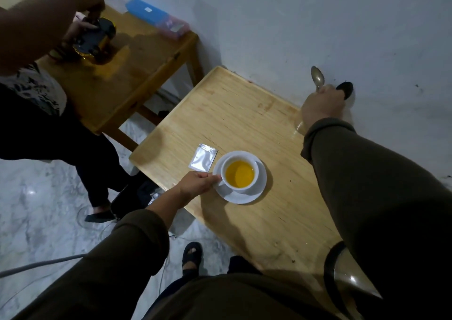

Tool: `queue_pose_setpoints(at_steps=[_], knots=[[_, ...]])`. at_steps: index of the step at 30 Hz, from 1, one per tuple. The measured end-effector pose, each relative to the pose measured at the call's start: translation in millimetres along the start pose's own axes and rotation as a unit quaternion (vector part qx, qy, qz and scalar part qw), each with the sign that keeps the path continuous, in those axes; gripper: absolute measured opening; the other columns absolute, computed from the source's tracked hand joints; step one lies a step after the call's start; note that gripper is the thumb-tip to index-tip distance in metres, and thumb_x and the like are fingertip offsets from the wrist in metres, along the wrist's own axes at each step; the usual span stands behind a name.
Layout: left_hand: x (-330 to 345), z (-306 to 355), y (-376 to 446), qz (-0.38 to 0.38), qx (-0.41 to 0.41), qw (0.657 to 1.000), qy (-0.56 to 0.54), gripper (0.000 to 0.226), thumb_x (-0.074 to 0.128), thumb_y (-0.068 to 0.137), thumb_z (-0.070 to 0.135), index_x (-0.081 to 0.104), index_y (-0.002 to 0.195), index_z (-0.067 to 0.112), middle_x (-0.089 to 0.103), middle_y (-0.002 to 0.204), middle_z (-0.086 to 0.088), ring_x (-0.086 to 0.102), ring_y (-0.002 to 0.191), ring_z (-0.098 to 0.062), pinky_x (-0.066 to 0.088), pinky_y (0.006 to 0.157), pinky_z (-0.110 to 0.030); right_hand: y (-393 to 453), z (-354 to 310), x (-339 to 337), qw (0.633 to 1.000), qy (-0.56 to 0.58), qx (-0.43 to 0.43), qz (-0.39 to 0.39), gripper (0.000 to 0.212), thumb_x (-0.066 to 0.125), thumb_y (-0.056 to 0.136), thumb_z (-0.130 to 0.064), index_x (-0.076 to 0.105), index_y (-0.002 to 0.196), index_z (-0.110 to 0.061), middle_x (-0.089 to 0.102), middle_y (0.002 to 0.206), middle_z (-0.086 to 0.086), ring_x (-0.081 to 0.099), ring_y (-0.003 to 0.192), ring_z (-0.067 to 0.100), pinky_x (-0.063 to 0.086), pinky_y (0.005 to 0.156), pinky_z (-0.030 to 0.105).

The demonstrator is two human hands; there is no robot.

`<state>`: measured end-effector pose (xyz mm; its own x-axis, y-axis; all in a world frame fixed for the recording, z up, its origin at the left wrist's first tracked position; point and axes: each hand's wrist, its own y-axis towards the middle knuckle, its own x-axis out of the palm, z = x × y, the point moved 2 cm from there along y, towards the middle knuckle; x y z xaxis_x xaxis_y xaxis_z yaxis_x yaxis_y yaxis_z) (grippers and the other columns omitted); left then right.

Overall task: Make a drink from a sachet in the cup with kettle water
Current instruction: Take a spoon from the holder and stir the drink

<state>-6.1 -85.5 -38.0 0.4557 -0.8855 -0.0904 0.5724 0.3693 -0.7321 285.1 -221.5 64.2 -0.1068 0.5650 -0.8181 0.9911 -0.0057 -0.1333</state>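
A white cup [241, 170] holding yellow-orange liquid stands on a white saucer [247, 196] near the left side of a light wooden table [244, 114]. My left hand [195, 184] pinches the cup's handle from the left. A silver sachet [203, 158] lies flat just left of the saucer. My right hand [321, 104] is raised at the table's far right edge, gripping a metal spoon [317, 76] with its bowl pointing up. The kettle [347, 278], shiny with a dark handle, shows at the table's near right, partly hidden behind my right arm.
Another person [36, 75] stands at the left, handling a dark and yellow object [94, 38] over a second, darker wooden table [127, 75]. A blue box [146, 12] rests on that table by the wall. Marble floor and cables lie below left.
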Motion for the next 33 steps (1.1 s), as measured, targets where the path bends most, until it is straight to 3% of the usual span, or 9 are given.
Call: queue_pose_setpoints(at_steps=[3,7,12,16,20,22,24,28,33], knots=[[-0.8,2.2,-1.8,-0.029,0.003,1.000,0.010,0.020,0.070,0.082,0.023,0.069,0.087,0.004,0.060,0.096,-0.013,0.054,0.092,-0.022,0.045,0.084,-0.029,-6.7,-5.9,-9.3,0.999,0.037,-0.034,-0.003,0.037,0.042,0.086,-0.011,0.055,0.120,-0.010,0.049,0.131,0.014,0.049,0.118,0.029,0.041,0.092,0.033],[0.0,5.2,-5.4,-0.045,0.024,0.998,0.029,0.013,0.068,0.084,0.021,0.067,0.076,0.011,0.065,0.090,-0.011,0.060,0.081,-0.018,0.050,0.061,-0.016,-29.7,-22.2,-26.5,0.993,0.050,-0.070,0.083,0.019,0.046,0.094,-0.012,0.055,0.111,-0.008,0.050,0.121,0.012,0.055,0.107,0.027,0.047,0.088,0.032],[-5.4,7.1,-3.4,-0.067,0.060,0.991,0.095,0.021,0.070,0.083,0.029,0.066,0.077,0.009,0.059,0.083,-0.011,0.053,0.076,-0.018,0.043,0.064,-0.023,-68.7,-31.1,-47.7,0.989,0.051,-0.101,0.094,0.021,0.040,0.096,-0.011,0.052,0.112,-0.005,0.054,0.113,0.013,0.054,0.101,0.028,0.041,0.076,0.034],[-8.8,9.4,-2.3,-0.060,0.090,0.980,0.168,0.029,0.068,0.082,0.040,0.064,0.073,0.012,0.056,0.075,-0.004,0.049,0.069,-0.015,0.039,0.066,-0.026,-110.3,-29.0,-37.1,0.995,0.046,-0.076,0.055,0.021,0.047,0.091,-0.008,0.056,0.108,-0.002,0.059,0.100,0.013,0.060,0.094,0.029,0.048,0.072,0.035],[-7.2,11.4,-3.8,-0.062,0.106,0.973,0.197,0.033,0.065,0.083,0.042,0.059,0.068,0.014,0.054,0.073,-0.002,0.048,0.071,-0.016,0.038,0.063,-0.026,-153.9,-11.3,-9.1,0.998,0.046,-0.016,-0.030,0.010,0.053,0.090,-0.012,0.056,0.081,-0.009,0.060,0.089,0.010,0.056,0.081,0.025,0.043,0.065,0.030],[-7.6,12.6,-4.4,-0.058,0.108,0.969,0.215,0.035,0.064,0.083,0.044,0.058,0.066,0.014,0.053,0.071,-0.002,0.048,0.071,-0.017,0.038,0.063,-0.027,-174.3,1.2,5.6,0.991,0.112,0.042,-0.059,0.005,0.058,0.084,-0.010,0.059,0.084,-0.015,0.067,0.093,0.011,0.064,0.083,0.027,0.055,0.070,0.036],[-6.9,13.8,-3.9,-0.056,0.110,0.967,0.225,0.036,0.064,0.084,0.043,0.057,0.064,0.014,0.053,0.071,-0.003,0.047,0.073,-0.019,0.038,0.068,-0.028,-193.7,9.5,14.2,0.974,0.182,0.102,-0.088,0.022,0.058,0.080,-0.002,0.055,0.073,-0.022,0.068,0.083,0.012,0.066,0.070,0.026,0.058,0.064,0.036],[-5.5,16.0,-4.1,-0.057,0.113,0.966,0.226,0.030,0.064,0.085,0.040,0.061,0.076,0.011,0.057,0.083,-0.007,0.050,0.079,-0.021,0.039,0.074,-0.028,-221.9,13.2,21.2,0.923,0.280,0.187,-0.185,0.022,0.057,0.084,0.004,0.058,0.066,-0.008,0.058,0.061,0.014,0.054,0.051,0.022,0.044,0.045,0.026],[-4.9,17.7,-4.9,-0.066,0.120,0.965,0.224,0.028,0.063,0.086,0.038,0.062,0.081,0.010,0.059,0.087,-0.008,0.052,0.082,-0.021,0.040,0.068,-0.027,-240.6,24.3,28.7,0.863,0.353,0.255,-0.256,0.009,0.053,0.091,-0.001,0.063,0.091,0.001,0.062,0.071,0.010,0.059,0.059,0.014,0.051,0.048,0.021]])
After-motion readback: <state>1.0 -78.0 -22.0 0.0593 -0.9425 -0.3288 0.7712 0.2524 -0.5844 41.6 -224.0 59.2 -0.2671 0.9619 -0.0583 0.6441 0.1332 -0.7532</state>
